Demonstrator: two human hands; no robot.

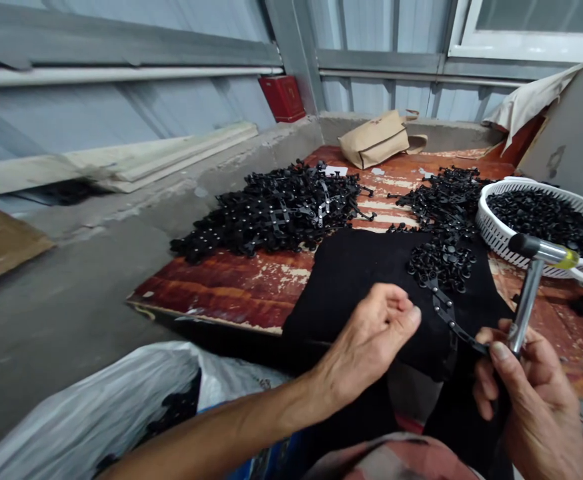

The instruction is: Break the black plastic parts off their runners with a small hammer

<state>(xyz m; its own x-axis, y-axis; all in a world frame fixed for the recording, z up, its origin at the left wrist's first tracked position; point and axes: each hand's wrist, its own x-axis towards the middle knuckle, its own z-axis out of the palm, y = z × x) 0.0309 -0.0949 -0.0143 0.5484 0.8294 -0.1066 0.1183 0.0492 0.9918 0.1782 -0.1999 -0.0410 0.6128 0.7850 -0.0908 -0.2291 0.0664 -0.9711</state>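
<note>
My right hand (531, 387) is closed around the metal handle of a two-faced mallet (527, 307), its head upward with one black and one yellow end. Between that hand's thumb and fingers is also the end of a black linkage of riveted plastic links (444, 310). My left hand (376, 333) hovers left of the linkage, fingers curled and thumb against them; whatever the pinch may hold is too small to make out. Just beyond the hands, a heap of small black round-headed pins (441, 265) lies on a black cloth (351, 280).
A large pile of black linkages (271, 207) covers the table's left side, and another pile of black parts (446, 193) lies behind the pins. On the right stands a white basket (494, 220) of black pieces. A tan bag (376, 139) lies behind; a white sack (121, 400) sits lower left.
</note>
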